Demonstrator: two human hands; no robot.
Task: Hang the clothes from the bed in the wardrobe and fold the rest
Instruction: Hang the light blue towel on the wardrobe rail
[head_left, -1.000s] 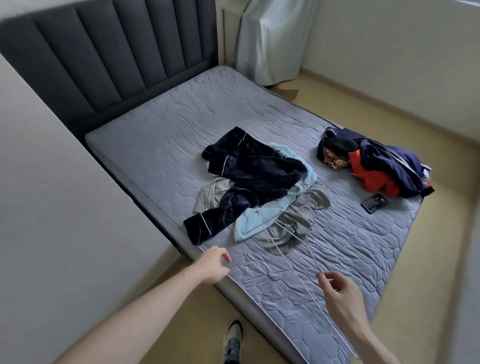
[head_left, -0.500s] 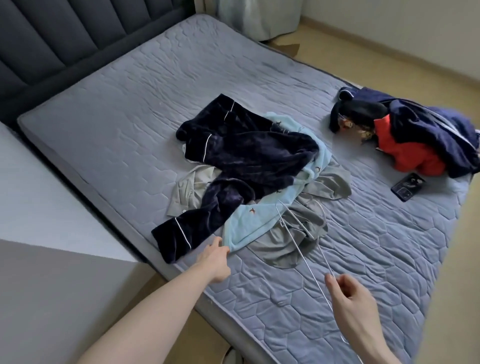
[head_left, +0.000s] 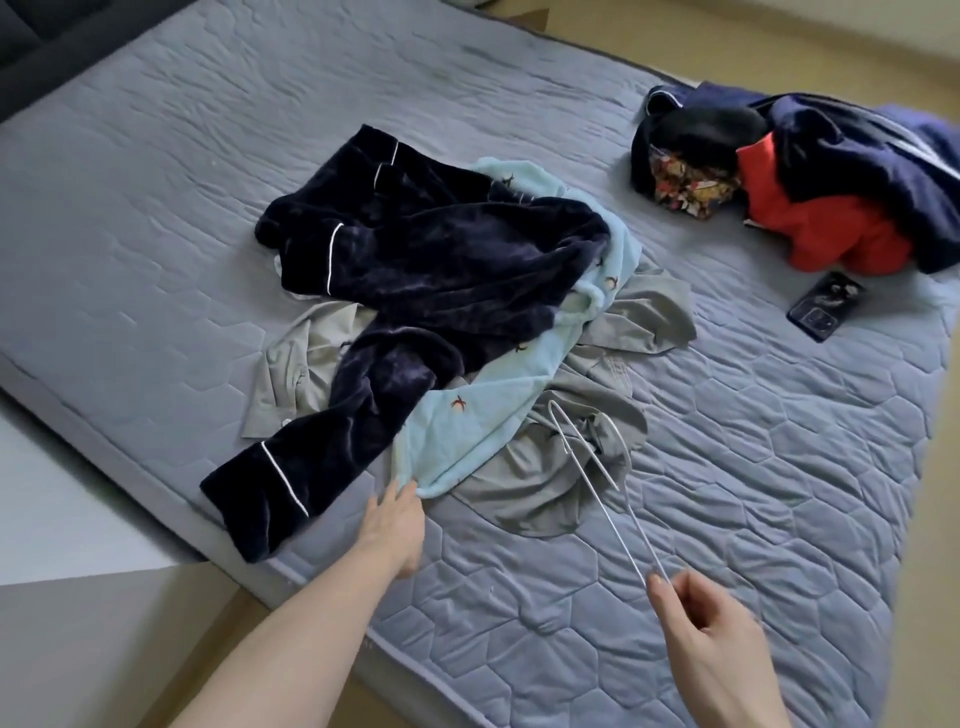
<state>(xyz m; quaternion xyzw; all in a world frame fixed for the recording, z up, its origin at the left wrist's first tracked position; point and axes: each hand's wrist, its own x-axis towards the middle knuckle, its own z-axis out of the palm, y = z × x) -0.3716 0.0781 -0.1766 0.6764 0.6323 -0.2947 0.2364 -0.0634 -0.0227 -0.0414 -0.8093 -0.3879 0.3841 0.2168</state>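
Observation:
A heap of clothes lies in the middle of the grey quilted bed (head_left: 727, 467): a dark navy velvet garment (head_left: 415, 270) with white piping on top, a light blue garment (head_left: 483, 415) under it, and grey garments (head_left: 545, 478) beneath. My left hand (head_left: 395, 525) reaches with straight fingers to the near corner of the light blue garment and touches it. My right hand (head_left: 711, 644) pinches the end of thin white wire hangers (head_left: 597, 467), whose far ends rest on the grey cloth.
A second pile (head_left: 810, 171) of navy, red and patterned clothes lies at the bed's far right, with a dark phone (head_left: 826, 306) beside it. A white surface (head_left: 67, 519) stands left of the bed. Yellowish floor runs along the right.
The view has dropped closer to the bed. My left hand has moved forward to the blue garment's corner. My right hand still holds the hangers.

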